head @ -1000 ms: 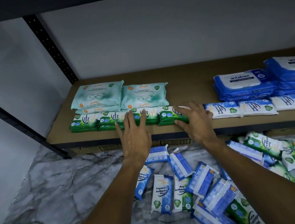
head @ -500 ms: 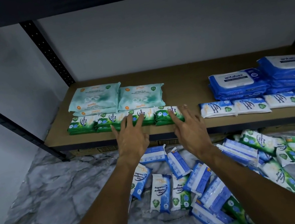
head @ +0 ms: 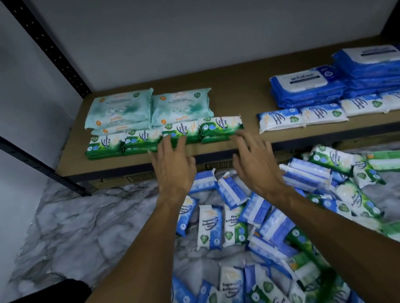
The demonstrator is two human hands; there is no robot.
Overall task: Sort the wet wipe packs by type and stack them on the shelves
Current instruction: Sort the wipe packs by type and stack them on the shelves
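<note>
Before me the brown shelf board [head: 236, 91] crosses mid-frame. It holds teal packs [head: 119, 109] at centre-left behind a green row [head: 221, 126], and blue packs [head: 307, 84] at right behind a white-and-blue row [head: 344, 110]. Below, the marble floor [head: 73, 227] carries a loose pile [head: 261, 234].

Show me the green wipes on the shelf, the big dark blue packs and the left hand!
green wipes [head: 220, 124]: head view, top of the rightmost pack.
dark blue packs [head: 306, 78]: head view, white label atop the left stack.
left hand [head: 173, 168]: head view, back of the hand.
</note>
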